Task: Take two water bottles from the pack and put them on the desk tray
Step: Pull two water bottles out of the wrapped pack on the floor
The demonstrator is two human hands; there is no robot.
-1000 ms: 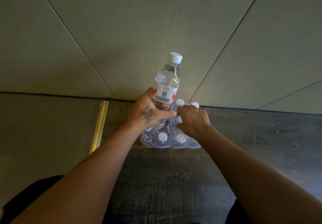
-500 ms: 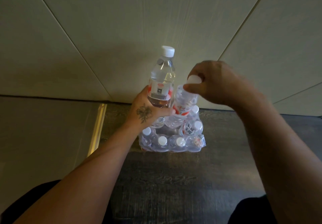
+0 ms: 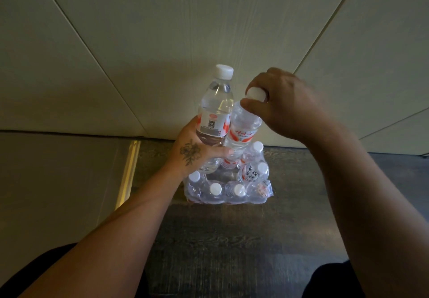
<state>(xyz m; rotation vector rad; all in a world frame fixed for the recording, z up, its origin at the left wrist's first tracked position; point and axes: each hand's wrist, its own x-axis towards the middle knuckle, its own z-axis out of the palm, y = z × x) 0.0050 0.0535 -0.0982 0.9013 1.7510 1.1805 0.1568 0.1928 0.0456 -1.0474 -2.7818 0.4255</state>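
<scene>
Left hand (image 3: 197, 152), flower tattoo on its back, has its grip wrapped around the lower body of a clear plastic water bottle with white cap and red-and-white label (image 3: 214, 116); bottle upright, slightly tilted, held above the pack. Right hand (image 3: 285, 107) grip clenched from above on the white cap of a second clear plastic water bottle with red-and-white label (image 3: 243, 130); this one leans left, its side touching the first bottle. Its base sits low at the pack's far side; cannot tell if it is fully clear of the wrap.

Shrink-wrapped pack of small clear water bottles (image 3: 228, 186) rests on the dark wood-grain floor (image 3: 232, 239), directly under both hands. Several white caps show through the plastic, wrap torn open on top. Pale panelled wall (image 3: 162, 31) behind the pack. A brass-coloured strip (image 3: 128, 172) runs along the floor left of it. Both forearms bare. Desk tray not in view.
</scene>
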